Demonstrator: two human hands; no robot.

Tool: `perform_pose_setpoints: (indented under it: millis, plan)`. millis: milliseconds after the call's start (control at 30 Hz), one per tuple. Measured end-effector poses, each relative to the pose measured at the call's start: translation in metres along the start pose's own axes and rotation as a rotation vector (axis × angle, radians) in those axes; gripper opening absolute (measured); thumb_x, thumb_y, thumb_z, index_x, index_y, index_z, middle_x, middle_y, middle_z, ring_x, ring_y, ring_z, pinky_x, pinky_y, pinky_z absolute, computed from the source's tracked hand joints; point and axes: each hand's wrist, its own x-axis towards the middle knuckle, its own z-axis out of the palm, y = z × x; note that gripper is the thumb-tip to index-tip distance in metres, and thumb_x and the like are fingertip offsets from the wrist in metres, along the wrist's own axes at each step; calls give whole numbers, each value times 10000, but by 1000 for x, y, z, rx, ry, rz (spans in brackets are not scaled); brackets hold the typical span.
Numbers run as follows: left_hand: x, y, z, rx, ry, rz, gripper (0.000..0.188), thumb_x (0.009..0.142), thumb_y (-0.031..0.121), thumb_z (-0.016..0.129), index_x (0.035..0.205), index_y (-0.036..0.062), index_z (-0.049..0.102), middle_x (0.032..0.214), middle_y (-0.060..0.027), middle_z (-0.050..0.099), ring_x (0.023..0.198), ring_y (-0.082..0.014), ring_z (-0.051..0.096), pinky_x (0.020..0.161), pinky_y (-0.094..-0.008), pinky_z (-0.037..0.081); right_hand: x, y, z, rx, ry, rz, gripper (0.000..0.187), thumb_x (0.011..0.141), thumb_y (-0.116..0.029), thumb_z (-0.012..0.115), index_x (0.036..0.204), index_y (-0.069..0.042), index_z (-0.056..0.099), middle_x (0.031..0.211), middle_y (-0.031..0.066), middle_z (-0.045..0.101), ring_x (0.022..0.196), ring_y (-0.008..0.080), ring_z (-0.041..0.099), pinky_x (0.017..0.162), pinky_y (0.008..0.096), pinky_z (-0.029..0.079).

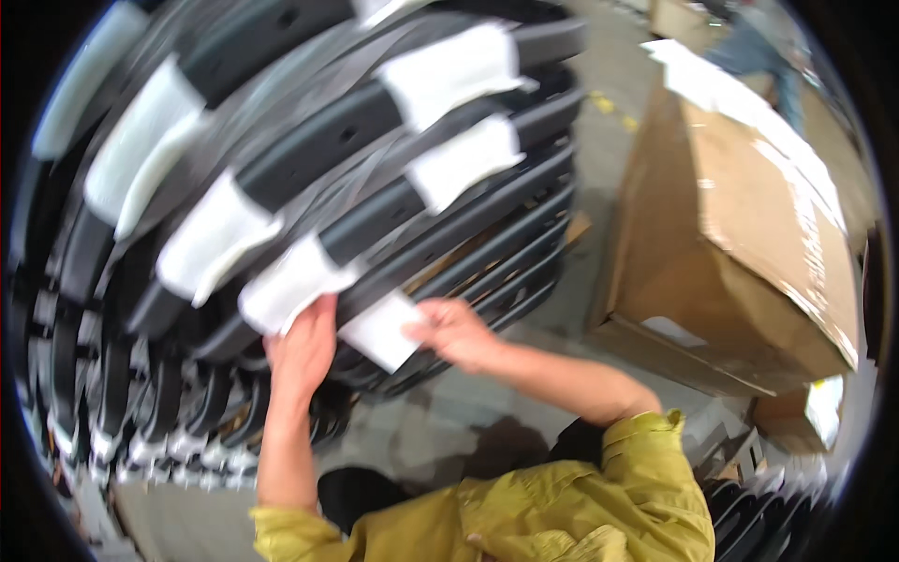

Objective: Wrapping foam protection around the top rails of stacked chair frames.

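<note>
My right hand [459, 334] pinches a small white foam sheet [384, 332] by its right edge, against the front of a stack of long, curved black plastic parts [300, 139]. To its left, my left hand [304, 351] is closed at the lower edge of a white foam wrap [295, 281] around one of these parts; some of its fingertips are hidden. More white wraps, such as a foam wrap [215, 229] and another foam wrap [465, 161], sit around the parts above. Clear plastic film [309, 201] shows between the layers.
On the right stands a large brown cardboard box [655, 253], with a smaller box [796, 417] near its lower corner. Further black parts [763, 515] lie at the lower right. A person [763, 56] is in the far right background. Grey floor [449, 412] shows below my hands.
</note>
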Motion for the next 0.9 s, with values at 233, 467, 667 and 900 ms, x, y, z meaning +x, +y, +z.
perform_pose_setpoints:
  millis: [233, 467, 667, 900]
  plan:
    - [-14, 3, 7, -332, 346, 68, 166, 786, 89, 592, 910, -20, 616, 839, -133, 633, 789, -211, 600, 718, -292, 440, -2, -2, 15, 87, 19, 277, 215, 740, -119, 653, 931, -45, 590, 833, 42, 616, 744, 121, 589, 685, 236, 479]
    - [-17, -9, 16, 55, 643, 503, 109, 742, 52, 619, 832, 5, 581, 792, -95, 612, 738, -274, 585, 651, -376, 421, 4, -20, 34, 30, 30, 304, 200, 751, -100, 632, 928, -24, 578, 819, 45, 610, 741, 117, 586, 688, 240, 480]
    - [-37, -12, 3, 2, 445, 727, 98, 743, 45, 596, 821, 31, 539, 806, -81, 574, 727, -252, 551, 679, -372, 418, 11, -32, 50, -13, 62, 171, 157, 761, -68, 583, 887, 22, 561, 772, 73, 603, 667, 116, 587, 612, 230, 490]
    - [-14, -23, 24, 61, 530, 777, 209, 695, 53, 640, 900, 48, 602, 786, -61, 575, 686, -193, 555, 618, -309, 433, 11, -29, 48, 85, 11, 75, 181, 682, 22, 613, 859, 15, 575, 737, 76, 614, 636, 130, 582, 592, 244, 477]
